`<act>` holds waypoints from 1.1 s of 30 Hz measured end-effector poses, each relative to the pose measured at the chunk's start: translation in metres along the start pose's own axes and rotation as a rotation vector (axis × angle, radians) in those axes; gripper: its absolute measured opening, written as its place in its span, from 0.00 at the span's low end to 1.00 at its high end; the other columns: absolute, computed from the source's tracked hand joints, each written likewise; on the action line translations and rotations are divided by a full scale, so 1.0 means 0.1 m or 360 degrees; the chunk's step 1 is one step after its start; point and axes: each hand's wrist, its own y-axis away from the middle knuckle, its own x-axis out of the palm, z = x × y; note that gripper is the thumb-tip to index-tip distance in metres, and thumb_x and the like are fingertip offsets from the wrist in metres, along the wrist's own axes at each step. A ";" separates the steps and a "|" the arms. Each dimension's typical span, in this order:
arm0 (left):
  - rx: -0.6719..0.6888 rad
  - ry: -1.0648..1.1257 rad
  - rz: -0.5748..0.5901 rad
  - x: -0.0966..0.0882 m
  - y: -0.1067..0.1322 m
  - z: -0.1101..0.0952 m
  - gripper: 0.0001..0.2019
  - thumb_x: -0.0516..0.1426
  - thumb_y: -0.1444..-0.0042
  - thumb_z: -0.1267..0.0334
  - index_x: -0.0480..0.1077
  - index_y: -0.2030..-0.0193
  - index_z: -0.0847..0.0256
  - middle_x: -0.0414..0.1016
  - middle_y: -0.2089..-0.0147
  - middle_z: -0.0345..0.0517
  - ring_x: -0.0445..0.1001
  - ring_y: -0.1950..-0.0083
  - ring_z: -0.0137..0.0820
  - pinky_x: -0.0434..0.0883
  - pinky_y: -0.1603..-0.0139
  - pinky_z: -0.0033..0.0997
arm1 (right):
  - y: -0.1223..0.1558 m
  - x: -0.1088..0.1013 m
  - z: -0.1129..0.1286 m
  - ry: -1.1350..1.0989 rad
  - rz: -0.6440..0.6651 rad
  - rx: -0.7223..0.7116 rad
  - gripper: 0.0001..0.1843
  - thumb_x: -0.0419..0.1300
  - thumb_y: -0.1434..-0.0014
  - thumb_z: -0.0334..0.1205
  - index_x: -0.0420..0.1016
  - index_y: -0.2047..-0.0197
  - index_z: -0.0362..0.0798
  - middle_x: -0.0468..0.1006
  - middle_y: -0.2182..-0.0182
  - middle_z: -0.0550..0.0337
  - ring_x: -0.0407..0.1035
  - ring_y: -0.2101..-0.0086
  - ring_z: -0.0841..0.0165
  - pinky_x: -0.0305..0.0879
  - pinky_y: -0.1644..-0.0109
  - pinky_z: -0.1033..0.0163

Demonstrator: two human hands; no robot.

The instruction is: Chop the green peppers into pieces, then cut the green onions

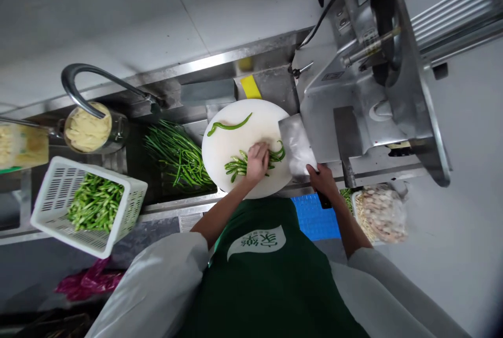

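A person's left hand (257, 162) presses down on a bundle of green peppers (236, 166) lying on a round white cutting board (231, 144) on the steel worktop (273, 84). The right hand (323, 180) is closed around the handle of a cleaver (296, 144), whose blade stands just beside the bundle.

Left hand (257, 161) pins peppers (239, 164); right hand (320, 176) grips cleaver (295, 145).

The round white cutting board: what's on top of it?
A bunch of green peppers pinned by the left hand, which covers their middle; one lone pepper; the cleaver in the right hand.
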 end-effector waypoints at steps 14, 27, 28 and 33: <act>0.0138 -0.0261 0.0239 0.17 0.28 -0.24 0.38 0.43 0.29 0.46 0.41 0.22 0.71 0.41 0.21 0.58 0.39 0.20 0.44 0.41 0.21 0.56 | -0.21 0.21 0.12 0.0264 0.0080 -0.0076 0.23 0.51 0.34 0.54 0.78 0.64 0.46 0.82 0.65 0.43 0.75 0.61 0.55 0.63 0.59 0.59; 0.0060 0.0048 0.0001 0.03 0.24 -0.12 0.25 0.47 0.29 0.54 0.62 0.30 0.63 0.66 0.31 0.59 0.61 0.28 0.46 0.55 0.27 0.56 | -0.44 -0.07 0.30 0.0000 -0.0187 -0.0088 0.25 0.50 0.33 0.60 0.73 0.67 0.48 0.76 0.77 0.50 0.74 0.68 0.59 0.63 0.65 0.61; 0.0013 0.0117 -0.0071 0.05 0.15 -0.14 0.22 0.49 0.29 0.55 0.66 0.34 0.62 0.70 0.35 0.59 0.64 0.32 0.46 0.59 0.30 0.53 | -0.43 -0.12 0.24 -0.0043 -0.0221 -0.0057 0.26 0.50 0.34 0.61 0.72 0.68 0.48 0.74 0.80 0.53 0.73 0.70 0.60 0.62 0.66 0.62; 0.0087 0.0252 0.0041 0.20 -0.34 -0.18 0.12 0.57 0.35 0.63 0.75 0.47 0.61 0.76 0.45 0.54 0.69 0.44 0.44 0.67 0.40 0.46 | -0.35 -0.24 0.04 -0.0124 -0.0263 0.0061 0.25 0.51 0.35 0.63 0.68 0.71 0.51 0.68 0.84 0.58 0.69 0.75 0.62 0.60 0.70 0.61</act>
